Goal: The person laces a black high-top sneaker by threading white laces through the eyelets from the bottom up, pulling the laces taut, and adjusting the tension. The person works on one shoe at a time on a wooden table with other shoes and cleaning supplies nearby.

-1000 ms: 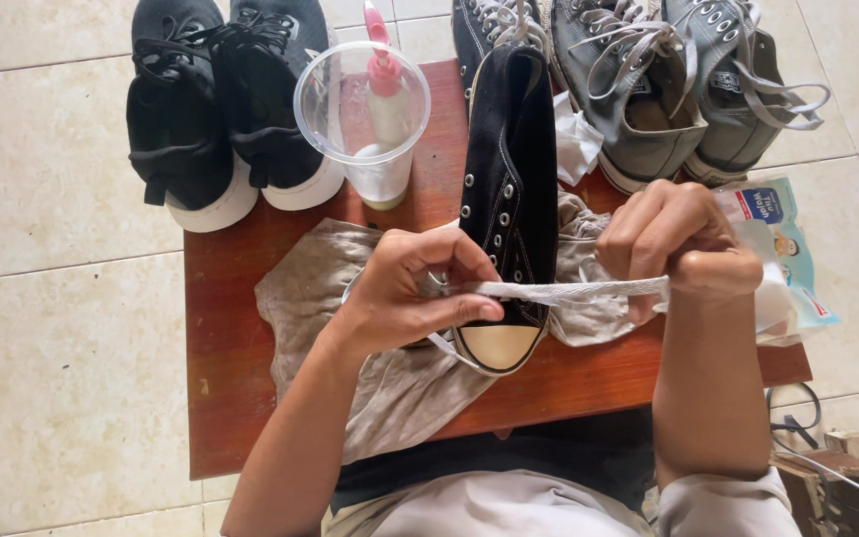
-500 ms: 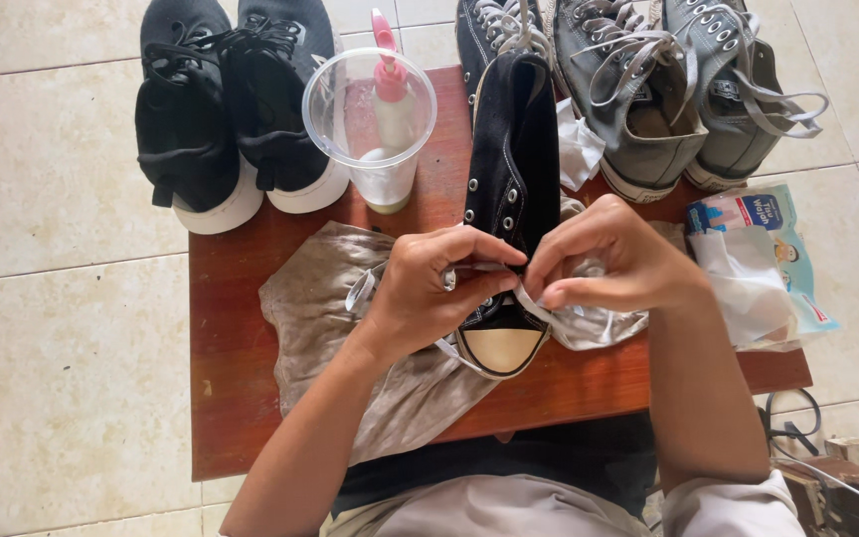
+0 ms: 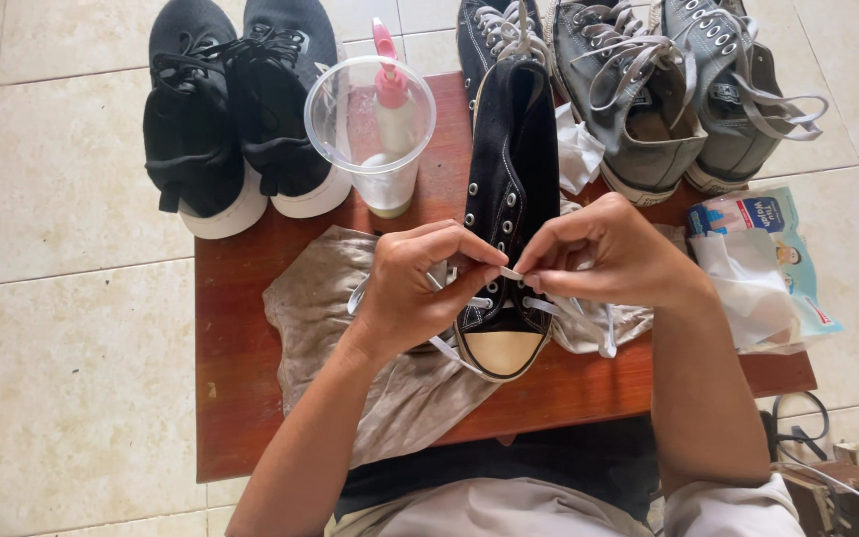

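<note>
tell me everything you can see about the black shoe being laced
The black shoe is a low canvas sneaker with a cream rubber toe cap, metal eyelets and a white lace threaded through the lowest ones. It lies sole down on a grey cloth on the wooden table, toe toward the person. The left hand and right hand pinch the lace over it.

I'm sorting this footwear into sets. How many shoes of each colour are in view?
Black shoes: 4, two black mesh trainers, one black canvas shoe being laced by the left hand and right hand, one dark sneaker behind
Grey sneakers: 2
Total: 6
</note>
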